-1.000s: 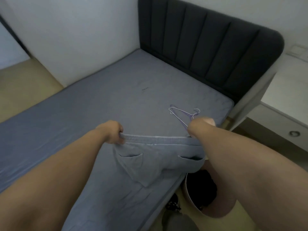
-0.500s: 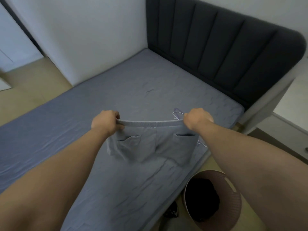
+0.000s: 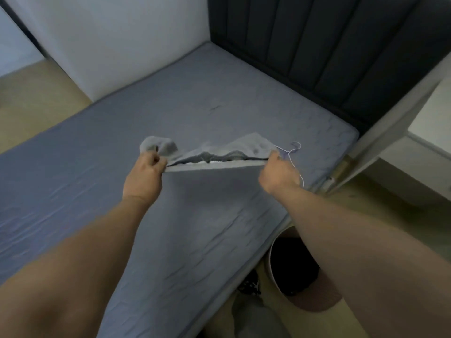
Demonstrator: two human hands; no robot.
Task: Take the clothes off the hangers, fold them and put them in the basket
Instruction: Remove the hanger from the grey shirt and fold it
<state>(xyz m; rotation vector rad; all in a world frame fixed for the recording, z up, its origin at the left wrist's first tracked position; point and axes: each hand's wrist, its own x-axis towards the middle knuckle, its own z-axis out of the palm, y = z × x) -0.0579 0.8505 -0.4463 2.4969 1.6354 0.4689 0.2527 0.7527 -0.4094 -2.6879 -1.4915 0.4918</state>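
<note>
Grey shorts (image 3: 214,156) stretched between left hand (image 3: 144,175) and right hand (image 3: 279,174)

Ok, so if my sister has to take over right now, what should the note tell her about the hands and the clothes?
Left hand: grips one end of the grey shorts at the waistband.
Right hand: grips the other end; the waistband is pulled taut between the hands, above the bed.
Hanger: bare, lying on the bed just past the right hand.
Basket: on the floor by the bed's edge, below the right forearm, with dark clothes inside.
Done: the shorts are off the hanger.
Left: fold the shorts and put them in the basket.
</note>
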